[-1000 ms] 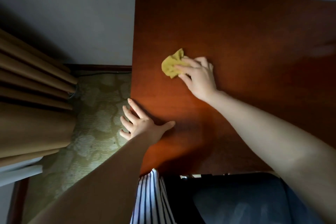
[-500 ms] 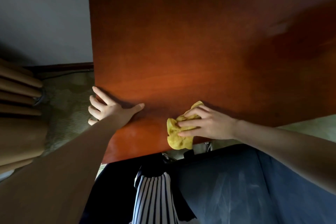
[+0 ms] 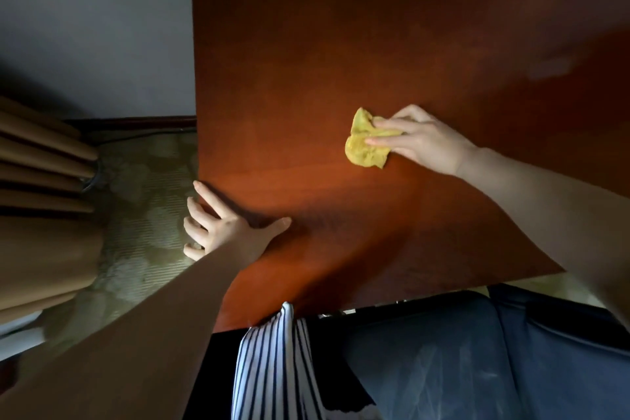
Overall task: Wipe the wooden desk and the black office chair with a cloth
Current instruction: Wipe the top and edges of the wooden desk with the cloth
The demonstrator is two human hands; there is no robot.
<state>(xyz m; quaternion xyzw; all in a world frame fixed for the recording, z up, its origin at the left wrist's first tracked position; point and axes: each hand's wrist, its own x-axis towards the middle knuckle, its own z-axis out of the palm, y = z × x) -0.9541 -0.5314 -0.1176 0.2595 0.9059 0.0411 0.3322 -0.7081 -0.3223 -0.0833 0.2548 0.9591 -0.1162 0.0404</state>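
Straight-fingered, the right hand (image 3: 421, 141) presses the cloth (image 3: 362, 148) on the wooden desk (image 3: 341, 44), bare wood stretching far and right; the left hand (image 3: 221, 227) rests spread at its left edge.

You're looking at a wooden desk (image 3: 341, 44) whose smooth, reddish-brown top carries a soft sheen and faint grain lines. Your yellow cloth (image 3: 363, 150) is soft, crumpled fabric. The carpet (image 3: 143, 187) is a ribbed, matt weave, the curtain (image 3: 41, 174) a matt tan fabric, and the wall (image 3: 102, 27) flat matt paint.
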